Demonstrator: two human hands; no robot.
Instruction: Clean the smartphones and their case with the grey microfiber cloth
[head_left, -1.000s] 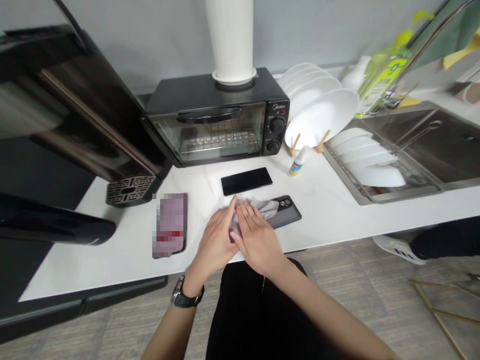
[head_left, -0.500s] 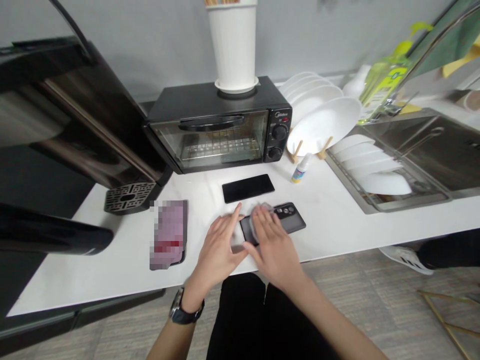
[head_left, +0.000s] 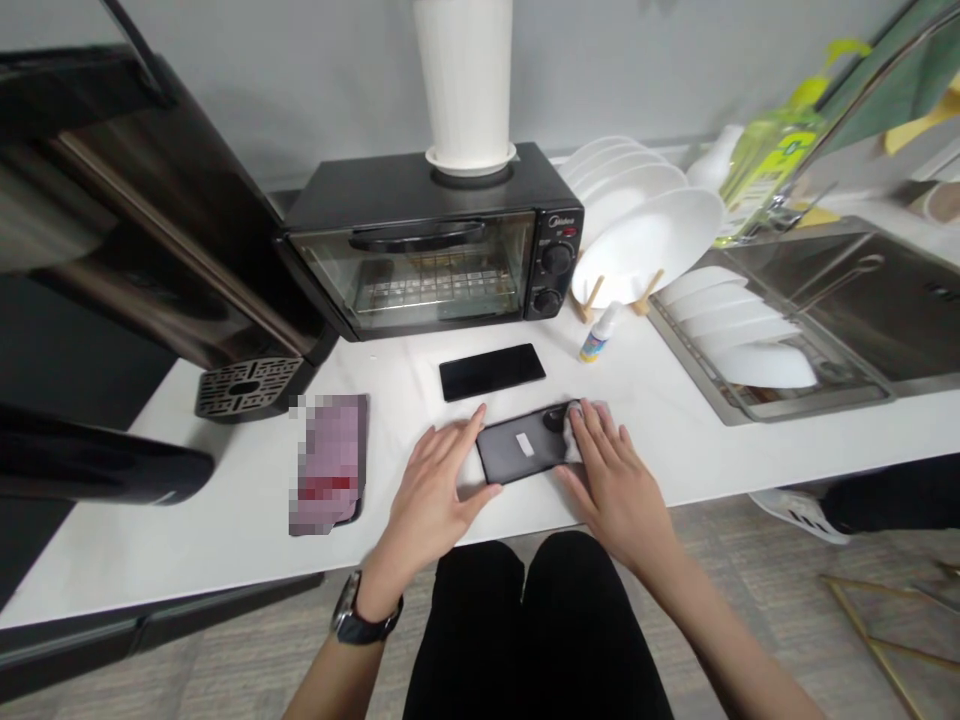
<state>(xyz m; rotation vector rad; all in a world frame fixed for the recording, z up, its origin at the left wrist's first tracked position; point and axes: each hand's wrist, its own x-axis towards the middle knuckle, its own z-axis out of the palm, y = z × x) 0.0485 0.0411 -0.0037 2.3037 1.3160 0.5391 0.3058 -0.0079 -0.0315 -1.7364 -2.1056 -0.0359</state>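
Observation:
A dark phone case (head_left: 504, 458) with a small white patch on it lies on the white counter in front of me. My left hand (head_left: 435, 478) spans its left end, with the index finger at the far corner and the thumb at the near one. Under the fingers of my right hand (head_left: 611, 475) a pale grey cloth (head_left: 573, 440) is pressed onto the right end, partly covering the camera area. Just beyond the case rests a phone (head_left: 492, 372), black screen up. A small spray bottle (head_left: 598, 337) stands to the right of it.
A black toaster oven (head_left: 442, 255) bears a white cup (head_left: 466, 85). On the left, a dark drinks machine (head_left: 247, 385) and a pixelated purple item (head_left: 330, 460). To the right, racked white plates (head_left: 645, 245) and a sink (head_left: 892, 300). A person's shoe (head_left: 799, 515) shows below the counter.
My right hand has slid the cloth rightward along the case, from its middle to the camera end. The white patch now shows. My left hand stays at the left end.

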